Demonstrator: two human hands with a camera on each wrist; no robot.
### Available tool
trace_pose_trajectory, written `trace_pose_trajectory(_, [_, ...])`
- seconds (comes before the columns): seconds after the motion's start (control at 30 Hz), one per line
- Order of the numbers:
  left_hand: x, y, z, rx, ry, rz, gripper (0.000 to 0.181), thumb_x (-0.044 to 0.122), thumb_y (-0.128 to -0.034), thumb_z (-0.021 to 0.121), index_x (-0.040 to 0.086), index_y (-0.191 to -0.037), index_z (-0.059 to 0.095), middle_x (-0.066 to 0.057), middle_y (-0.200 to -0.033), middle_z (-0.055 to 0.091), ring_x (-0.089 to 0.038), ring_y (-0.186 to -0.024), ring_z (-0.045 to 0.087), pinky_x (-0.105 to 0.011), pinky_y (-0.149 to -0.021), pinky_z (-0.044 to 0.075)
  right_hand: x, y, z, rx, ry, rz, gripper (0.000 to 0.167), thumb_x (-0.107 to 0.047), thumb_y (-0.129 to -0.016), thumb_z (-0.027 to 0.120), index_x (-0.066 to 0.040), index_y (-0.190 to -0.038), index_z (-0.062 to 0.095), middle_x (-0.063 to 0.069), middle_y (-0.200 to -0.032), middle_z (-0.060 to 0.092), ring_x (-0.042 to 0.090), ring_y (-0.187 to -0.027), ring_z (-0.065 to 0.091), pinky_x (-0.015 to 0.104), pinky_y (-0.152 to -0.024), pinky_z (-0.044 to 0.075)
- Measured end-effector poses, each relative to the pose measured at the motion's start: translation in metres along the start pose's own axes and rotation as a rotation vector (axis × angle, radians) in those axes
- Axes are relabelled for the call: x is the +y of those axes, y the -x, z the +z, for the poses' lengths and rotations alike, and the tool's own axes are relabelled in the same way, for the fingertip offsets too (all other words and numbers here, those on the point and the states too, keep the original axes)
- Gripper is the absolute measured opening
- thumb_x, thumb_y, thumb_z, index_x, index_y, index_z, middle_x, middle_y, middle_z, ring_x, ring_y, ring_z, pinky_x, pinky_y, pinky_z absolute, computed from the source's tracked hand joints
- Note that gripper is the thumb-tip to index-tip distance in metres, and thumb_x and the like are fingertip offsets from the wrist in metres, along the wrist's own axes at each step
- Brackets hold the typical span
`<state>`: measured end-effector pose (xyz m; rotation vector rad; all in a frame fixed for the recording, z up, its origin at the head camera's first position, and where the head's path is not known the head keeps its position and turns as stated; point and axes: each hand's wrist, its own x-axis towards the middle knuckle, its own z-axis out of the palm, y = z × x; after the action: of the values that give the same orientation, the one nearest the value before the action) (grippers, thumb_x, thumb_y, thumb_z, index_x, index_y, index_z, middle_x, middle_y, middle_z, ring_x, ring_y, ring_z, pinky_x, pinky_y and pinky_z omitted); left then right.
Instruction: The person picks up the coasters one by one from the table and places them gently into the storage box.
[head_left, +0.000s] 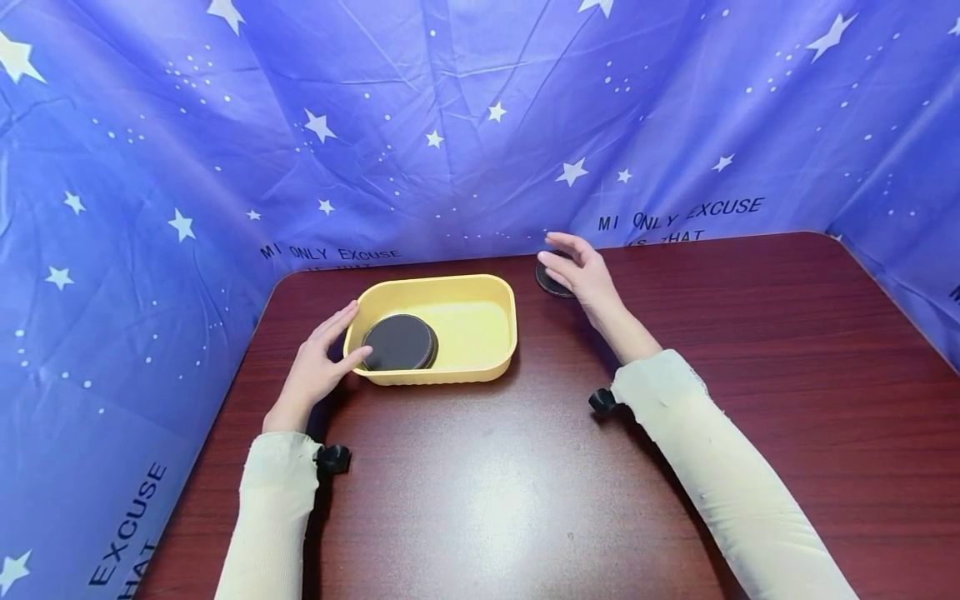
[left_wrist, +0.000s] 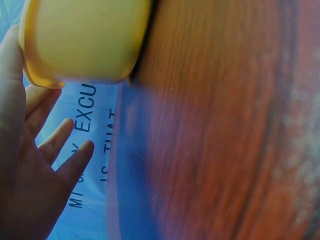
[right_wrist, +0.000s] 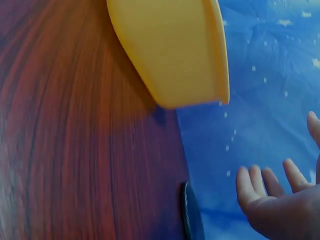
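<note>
A yellow plastic box (head_left: 472,373) with rounded corners stands on the table. Inside it, at the left end, lie round black coasters (head_left: 401,342), apparently stacked. My left hand (head_left: 317,367) rests at the box's left end, fingers spread along the rim and thumb over the front left corner. Another round black coaster (head_left: 551,282) with a stitched edge lies on the table to the right of the box. Over that coaster is my right hand (head_left: 588,282), fingers loosely bent and nothing held. In the right wrist view a gap shows between this hand and the coaster (right_wrist: 191,212).
The dark red wood-grain table (head_left: 495,492) carries the box and the loose coaster. A blue curtain (head_left: 480,192) with white stars and lettering hangs along the table's far edge and sides. Black wrist cameras (head_left: 333,458) stick out from both pale sleeves.
</note>
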<state>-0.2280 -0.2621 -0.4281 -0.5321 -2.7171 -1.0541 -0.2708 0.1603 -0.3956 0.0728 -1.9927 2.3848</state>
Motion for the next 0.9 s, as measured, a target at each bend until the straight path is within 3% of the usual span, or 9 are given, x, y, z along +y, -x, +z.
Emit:
trace_pose_trajectory(0.13, [0.0, -0.001, 0.002, -0.004, -0.004, 0.0, 0.071, 0.021, -0.0849, 0.078, 0.013, -0.149, 0.048, -0.011, -0.156, 0.044, -0.041, -0.145, 0.037, -0.059, -0.118, 0.028, 0.004, -0.005, -0.015, 0.112, 0.048, 0.016, 0.057, -0.013, -0.096, 0.063, 0.001, -0.148, 0.042, 0.018, -0.151, 0.043, 0.004, -0.112, 0.055, 0.036, -0.115, 0.042])
trace_pose_trajectory(0.23, [-0.001, -0.001, 0.003, -0.009, -0.008, 0.0, 0.071, 0.021, -0.0851, 0.078, 0.013, -0.149, 0.048, -0.011, -0.156, 0.044, -0.041, -0.145, 0.037, -0.059, -0.119, 0.028, 0.006, -0.007, -0.026, 0.179, 0.113, 0.034, 0.063, -0.017, -0.095, 0.064, -0.001, -0.15, 0.038, 0.019, -0.155, 0.039, 0.013, -0.127, 0.052, 0.031, -0.114, 0.04])
trace_pose_trajectory(0.33, [0.0, -0.001, 0.004, -0.013, -0.008, -0.003, 0.071, 0.021, -0.0853, 0.077, 0.014, -0.149, 0.048, -0.01, -0.156, 0.044, -0.041, -0.145, 0.037, -0.059, -0.119, 0.028, 0.007, -0.008, -0.037, 0.215, 0.121, 0.067, 0.078, -0.018, -0.093, 0.066, -0.005, -0.157, 0.025, 0.018, -0.163, 0.026, 0.025, -0.147, 0.035, 0.032, -0.122, 0.031])
trace_pose_trajectory(0.43, [0.0, 0.0, 0.004, -0.013, -0.006, -0.003, 0.071, 0.021, -0.0852, 0.078, 0.013, -0.149, 0.048, -0.011, -0.156, 0.044, -0.041, -0.145, 0.037, -0.059, -0.118, 0.028, 0.01, -0.011, -0.048, 0.225, 0.136, 0.131, 0.094, -0.02, -0.091, 0.069, -0.012, -0.161, 0.006, 0.014, -0.168, 0.011, 0.027, -0.156, 0.017, 0.035, -0.127, 0.019])
trace_pose_trajectory(0.63, [0.001, 0.0, 0.004, -0.005, 0.005, -0.005, 0.07, 0.02, -0.0852, 0.078, 0.014, -0.149, 0.049, -0.011, -0.156, 0.045, -0.04, -0.145, 0.038, -0.058, -0.119, 0.028, 0.022, -0.017, -0.066, 0.135, 0.308, 0.242, 0.106, -0.02, -0.092, 0.069, -0.014, -0.16, -0.011, 0.014, -0.169, -0.001, 0.027, -0.157, 0.005, 0.039, -0.129, 0.014])
trace_pose_trajectory(0.8, [0.0, 0.0, 0.002, 0.011, 0.008, -0.009, 0.07, 0.018, -0.0848, 0.078, 0.014, -0.148, 0.049, -0.011, -0.156, 0.045, -0.039, -0.145, 0.038, -0.058, -0.119, 0.028, 0.024, -0.02, -0.067, -0.009, 0.527, 0.216, 0.115, -0.024, -0.087, 0.076, -0.011, -0.16, -0.012, 0.019, -0.168, 0.003, 0.037, -0.155, 0.01, 0.046, -0.127, 0.018])
trace_pose_trajectory(0.9, [0.0, 0.0, 0.001, 0.012, 0.005, -0.007, 0.07, 0.019, -0.085, 0.078, 0.014, -0.148, 0.049, -0.011, -0.155, 0.046, -0.04, -0.145, 0.038, -0.058, -0.119, 0.029, 0.024, -0.021, -0.064, -0.051, 0.667, 0.192, 0.123, -0.035, -0.08, 0.082, -0.009, -0.16, -0.007, 0.023, -0.166, 0.013, 0.04, -0.152, 0.019, 0.049, -0.125, 0.022])
